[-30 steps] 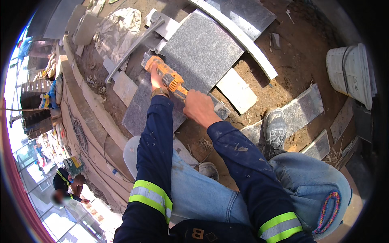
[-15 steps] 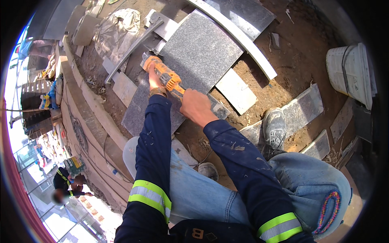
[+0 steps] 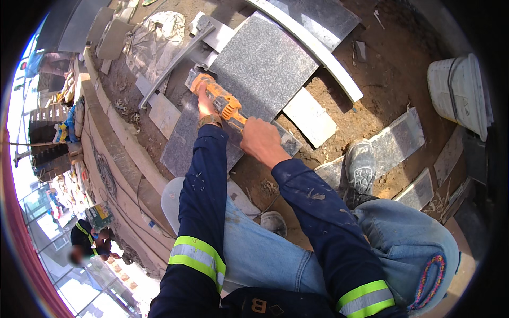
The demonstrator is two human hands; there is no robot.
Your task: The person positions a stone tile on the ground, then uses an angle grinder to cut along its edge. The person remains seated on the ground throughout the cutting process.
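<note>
A dusty yellow-orange angle grinder (image 3: 225, 102) lies across the left part of a speckled grey stone slab (image 3: 268, 58). My left hand (image 3: 205, 105) is wrapped round the side of its body, close to the head. Further back, my right hand (image 3: 261, 140) grips the rear end of the tool, its fingers closed. The grinder's head is at the slab's upper left edge, and its disc is hard to make out. A darker strip of the grey stone (image 3: 188, 135) shows below my left hand.
A long curved pale bar (image 3: 318, 55) crosses the slab's far edge, and a thin metal bar (image 3: 177, 64) lies left of the grinder. Stone offcuts (image 3: 310, 117) lie on the soil. A white bucket (image 3: 457, 95) stands at right. A co-worker (image 3: 87, 241) bends over at lower left.
The grinder and both hands have shifted slightly right, with my right hand also a little lower. My grip stays the same. The co-worker at left has changed posture a little.
</note>
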